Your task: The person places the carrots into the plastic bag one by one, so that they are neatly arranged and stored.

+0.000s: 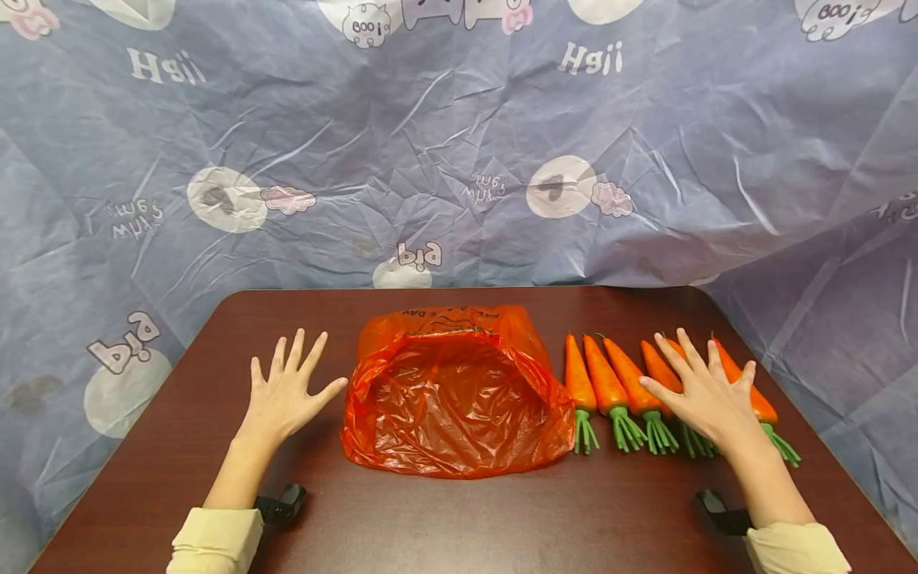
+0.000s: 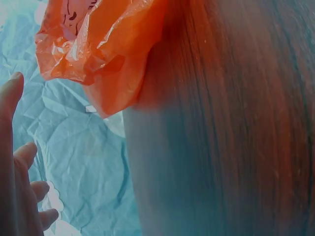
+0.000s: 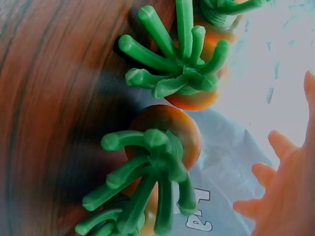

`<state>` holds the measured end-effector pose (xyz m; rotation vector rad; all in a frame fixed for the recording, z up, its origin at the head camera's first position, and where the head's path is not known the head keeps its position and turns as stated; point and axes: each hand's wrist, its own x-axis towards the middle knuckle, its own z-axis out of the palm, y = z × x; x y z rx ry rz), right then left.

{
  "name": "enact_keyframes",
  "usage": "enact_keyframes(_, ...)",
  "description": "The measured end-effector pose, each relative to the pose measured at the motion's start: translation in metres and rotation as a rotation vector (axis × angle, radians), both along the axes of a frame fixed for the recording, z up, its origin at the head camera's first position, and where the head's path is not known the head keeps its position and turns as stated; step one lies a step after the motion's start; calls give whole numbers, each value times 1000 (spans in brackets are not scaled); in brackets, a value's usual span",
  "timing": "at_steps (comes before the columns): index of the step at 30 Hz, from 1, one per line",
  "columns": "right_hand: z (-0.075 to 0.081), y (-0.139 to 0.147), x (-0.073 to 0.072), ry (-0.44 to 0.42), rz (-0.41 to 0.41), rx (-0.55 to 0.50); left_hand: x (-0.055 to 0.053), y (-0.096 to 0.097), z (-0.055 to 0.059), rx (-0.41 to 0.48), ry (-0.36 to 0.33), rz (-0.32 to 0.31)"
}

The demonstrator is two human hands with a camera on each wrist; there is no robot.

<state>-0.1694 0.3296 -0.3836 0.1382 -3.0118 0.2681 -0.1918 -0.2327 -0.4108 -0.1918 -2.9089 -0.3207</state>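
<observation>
some carrots (image 1: 625,375) lie (seemingly untouched) beneath right fingers (image 1: 692,352)

A wrinkled blue-grey cloth (image 1: 416,127) printed with pale circles and lettering hangs behind the reddish-brown bench (image 1: 502,522).
</observation>
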Motion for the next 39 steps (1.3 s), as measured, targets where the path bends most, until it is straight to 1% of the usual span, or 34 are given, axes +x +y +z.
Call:
enact_keyframes(9,-3,7,5,24,-10,-23,2,4,-2,100,-1,-41)
enact_keyframes(16,-6,12,10,53,-9,-75,6,8,-1,176,-34,-21)
enact_keyframes(20,-7,16,12,77,-23,-101,7,11,-3,200,-33,-21)
enact_keyframes(23,-8,19,13,104,-34,-118,8,13,-4,213,-11,-24)
enact_keyframes(29,-11,23,16,175,-54,-173,10,17,-9,239,77,-45)
enact_keyframes(34,-15,30,18,238,-86,-232,12,21,-10,294,124,-44)
enact_keyframes(39,-16,37,21,284,-129,-296,12,26,-13,353,172,-35)
